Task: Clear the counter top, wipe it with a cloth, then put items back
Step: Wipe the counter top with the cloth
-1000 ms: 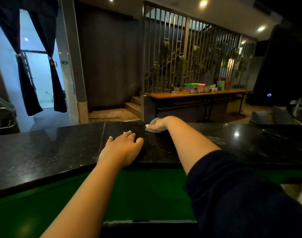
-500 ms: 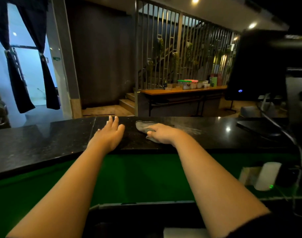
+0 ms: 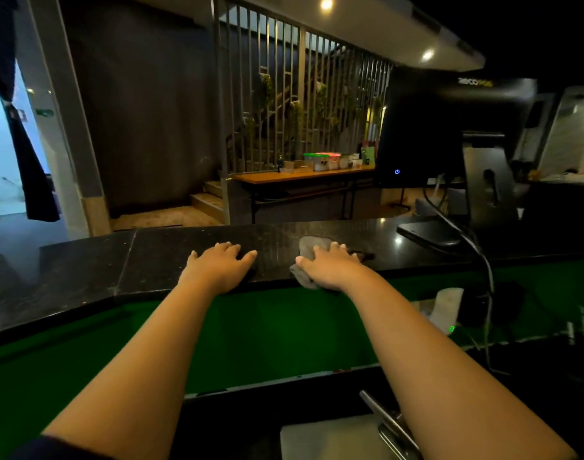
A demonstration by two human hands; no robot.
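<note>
My right hand (image 3: 332,268) presses flat, no closed grip, on the cloth (image 3: 309,252) at the counter (image 3: 85,270) near edge, for wiping pressure; my left hand (image 3: 219,268) beside it lies flat, bracing me.

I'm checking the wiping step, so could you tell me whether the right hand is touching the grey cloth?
Touching. The head view shows the right hand pressed flat on the cloth, which spreads out from under its fingers.

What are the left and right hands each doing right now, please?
Left hand: open, flat on the counter top, holding nothing.
Right hand: open, pressing the cloth onto the counter.
</note>
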